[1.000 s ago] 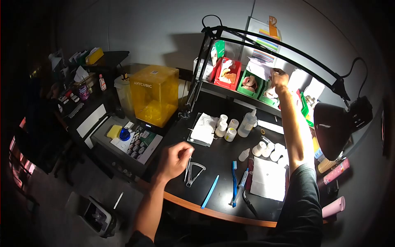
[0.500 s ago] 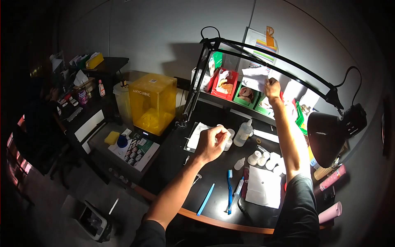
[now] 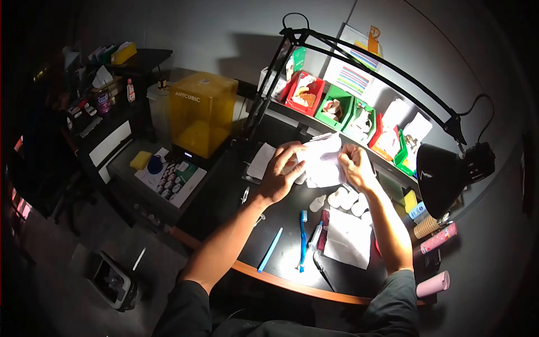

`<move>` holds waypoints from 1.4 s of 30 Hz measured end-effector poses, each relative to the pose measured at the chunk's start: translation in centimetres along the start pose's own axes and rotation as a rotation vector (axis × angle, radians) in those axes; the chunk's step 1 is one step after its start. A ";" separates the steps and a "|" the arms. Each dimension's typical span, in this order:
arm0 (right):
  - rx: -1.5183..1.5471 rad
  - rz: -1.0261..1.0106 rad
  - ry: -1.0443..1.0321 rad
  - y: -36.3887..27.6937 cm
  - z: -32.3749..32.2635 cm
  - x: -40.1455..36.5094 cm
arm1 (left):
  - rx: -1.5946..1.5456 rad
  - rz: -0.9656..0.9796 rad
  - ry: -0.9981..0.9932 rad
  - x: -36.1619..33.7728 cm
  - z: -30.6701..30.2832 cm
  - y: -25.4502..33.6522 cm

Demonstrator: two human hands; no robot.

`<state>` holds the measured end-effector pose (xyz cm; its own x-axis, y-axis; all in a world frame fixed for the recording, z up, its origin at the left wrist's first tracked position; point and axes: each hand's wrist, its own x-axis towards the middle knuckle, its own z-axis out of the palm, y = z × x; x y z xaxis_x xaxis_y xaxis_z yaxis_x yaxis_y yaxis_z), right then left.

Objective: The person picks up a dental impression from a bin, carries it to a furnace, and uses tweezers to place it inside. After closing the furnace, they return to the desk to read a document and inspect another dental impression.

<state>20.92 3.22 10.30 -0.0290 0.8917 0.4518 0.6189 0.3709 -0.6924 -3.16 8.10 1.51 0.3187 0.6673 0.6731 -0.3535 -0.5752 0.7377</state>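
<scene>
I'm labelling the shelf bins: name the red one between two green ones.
The red bin fourth from the left, between the middle green bin and the rightmost green bin; the other red bin is at the row's left end.

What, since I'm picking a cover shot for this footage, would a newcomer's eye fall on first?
Probably the brightly lit white sheet between the left hand and the right hand, above the black table. Next might come the big translucent amber box marked ANYCUBIC, left of the hands, and the row of red and green bins on the shelf behind them.
</scene>
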 end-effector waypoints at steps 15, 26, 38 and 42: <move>0.348 0.207 0.059 0.2 0.7 -13.3 | -0.078 -0.090 -0.284 -2.0 3.0 -0.1; 0.404 0.256 0.126 1.8 1.7 -15.5 | -0.061 -0.056 -0.322 -2.3 3.3 0.4; 0.376 0.244 0.220 1.8 2.2 -15.9 | 0.004 -0.092 -0.369 -2.1 2.9 1.0; 0.374 0.193 0.277 1.9 2.5 -15.9 | 0.001 -0.058 -0.384 -2.1 2.9 0.4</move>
<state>20.63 -9.63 0.38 0.2992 0.8696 0.3927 0.2672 0.3188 -0.9094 -1.40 5.12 0.51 0.6445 0.4729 0.6008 -0.3244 -0.5424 0.7750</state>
